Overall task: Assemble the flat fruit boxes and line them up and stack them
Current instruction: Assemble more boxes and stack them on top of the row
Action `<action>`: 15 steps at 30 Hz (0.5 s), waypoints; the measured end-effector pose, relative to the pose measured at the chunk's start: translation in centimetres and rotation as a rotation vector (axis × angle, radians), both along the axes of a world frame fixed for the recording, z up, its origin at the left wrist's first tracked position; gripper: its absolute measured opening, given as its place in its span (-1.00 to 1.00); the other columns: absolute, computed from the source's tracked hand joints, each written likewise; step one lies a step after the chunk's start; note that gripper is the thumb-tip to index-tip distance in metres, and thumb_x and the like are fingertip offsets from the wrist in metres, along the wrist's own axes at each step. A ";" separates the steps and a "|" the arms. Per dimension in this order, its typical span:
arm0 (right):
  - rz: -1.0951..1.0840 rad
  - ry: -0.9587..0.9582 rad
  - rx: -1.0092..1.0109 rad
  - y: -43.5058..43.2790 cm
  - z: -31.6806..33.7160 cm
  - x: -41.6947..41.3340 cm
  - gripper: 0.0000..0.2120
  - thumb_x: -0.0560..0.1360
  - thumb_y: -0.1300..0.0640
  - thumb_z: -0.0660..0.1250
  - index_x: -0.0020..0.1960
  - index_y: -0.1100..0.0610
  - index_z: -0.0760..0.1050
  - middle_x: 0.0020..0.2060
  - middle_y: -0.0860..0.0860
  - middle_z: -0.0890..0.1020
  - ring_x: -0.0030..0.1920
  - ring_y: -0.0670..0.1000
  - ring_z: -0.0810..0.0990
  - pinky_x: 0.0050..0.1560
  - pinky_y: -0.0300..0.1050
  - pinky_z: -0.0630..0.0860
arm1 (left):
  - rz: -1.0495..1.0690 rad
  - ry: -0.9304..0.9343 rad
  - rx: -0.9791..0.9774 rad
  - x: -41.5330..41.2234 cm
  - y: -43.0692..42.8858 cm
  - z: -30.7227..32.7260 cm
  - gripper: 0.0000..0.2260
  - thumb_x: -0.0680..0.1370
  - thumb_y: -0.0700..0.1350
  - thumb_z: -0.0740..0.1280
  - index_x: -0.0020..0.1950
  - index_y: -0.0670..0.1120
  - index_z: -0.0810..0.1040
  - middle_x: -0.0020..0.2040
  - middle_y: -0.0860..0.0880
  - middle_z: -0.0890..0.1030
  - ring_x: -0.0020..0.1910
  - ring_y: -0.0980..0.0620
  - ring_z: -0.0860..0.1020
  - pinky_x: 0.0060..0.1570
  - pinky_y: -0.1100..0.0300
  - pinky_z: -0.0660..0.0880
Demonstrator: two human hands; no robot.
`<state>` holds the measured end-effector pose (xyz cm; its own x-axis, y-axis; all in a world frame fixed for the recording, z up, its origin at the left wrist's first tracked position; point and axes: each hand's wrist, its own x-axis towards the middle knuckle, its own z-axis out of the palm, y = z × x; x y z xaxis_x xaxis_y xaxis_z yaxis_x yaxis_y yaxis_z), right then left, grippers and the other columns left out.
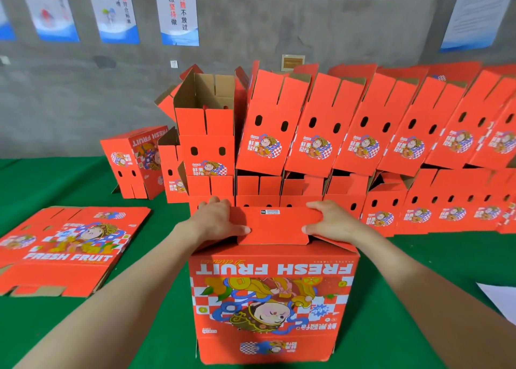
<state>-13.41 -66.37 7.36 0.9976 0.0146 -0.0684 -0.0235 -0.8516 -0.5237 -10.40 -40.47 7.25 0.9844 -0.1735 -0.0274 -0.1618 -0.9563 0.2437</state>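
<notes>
Pressing down on the top of a red fruit box (272,298), both hands work at its flaps. The box stands at the near middle of the green table (83,326), its printed front facing the camera upside down. The left hand (220,220) lies on the left side of the top flap (276,224), fingers curled over the far edge and thumb laid across the flap. The right hand (332,220) grips the flap's right side the same way, thumb pointing inward. Both hands are closed around the flap's edges.

To the left, a stack of flat boxes (69,245) lies on the table, unfolded. Behind the held box, assembled boxes (349,145) stand in rows along the grey wall (83,94), one tier leaning on top of another. A single box (134,164) stands apart at the left end. Posters (180,8) hang on the wall above.
</notes>
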 end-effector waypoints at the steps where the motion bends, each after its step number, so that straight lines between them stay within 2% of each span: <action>1: -0.009 -0.003 -0.036 0.2 -0.1 0.1 -0.30 0.43 0.00 0.43 0.49 0.04 0.23 0.40 0.09 0.28 0.40 0.08 0.31 0.33 -0.10 0.26 | 0.012 -0.004 0.009 -0.1 -0.2 0.0 -0.25 0.38 0.31 0.38 0.40 -0.12 0.31 0.33 -0.16 0.34 0.33 -0.23 0.29 0.29 -0.03 0.30; 6: -0.018 -0.069 -0.122 0.3 -0.9 -0.1 -0.30 0.42 -0.04 0.44 0.48 0.02 0.23 0.34 0.07 0.31 0.34 0.09 0.36 0.27 -0.09 0.32 | 0.036 -0.044 0.045 -0.6 -0.7 0.0 -0.23 0.38 0.28 0.41 0.38 -0.16 0.28 0.32 -0.17 0.34 0.32 -0.23 0.31 0.26 -0.04 0.34; 12: -0.022 -0.106 -0.232 0.6 -1.2 -0.6 -0.30 0.45 -0.10 0.39 0.48 -0.02 0.18 0.39 0.05 0.27 0.34 0.14 0.37 0.30 0.04 0.38 | 0.032 -0.082 0.073 -1.0 -0.8 -0.4 -0.24 0.38 0.27 0.42 0.35 -0.19 0.27 0.31 -0.20 0.32 0.31 -0.24 0.31 0.23 -0.07 0.37; 15: -0.024 -0.118 -0.245 0.8 -1.2 -0.7 -0.31 0.46 -0.10 0.38 0.49 -0.02 0.16 0.39 0.05 0.26 0.34 0.14 0.36 0.30 0.05 0.39 | 0.030 -0.088 0.073 -0.9 -0.8 -0.6 -0.25 0.38 0.27 0.42 0.34 -0.20 0.27 0.30 -0.20 0.33 0.29 -0.24 0.32 0.23 -0.06 0.37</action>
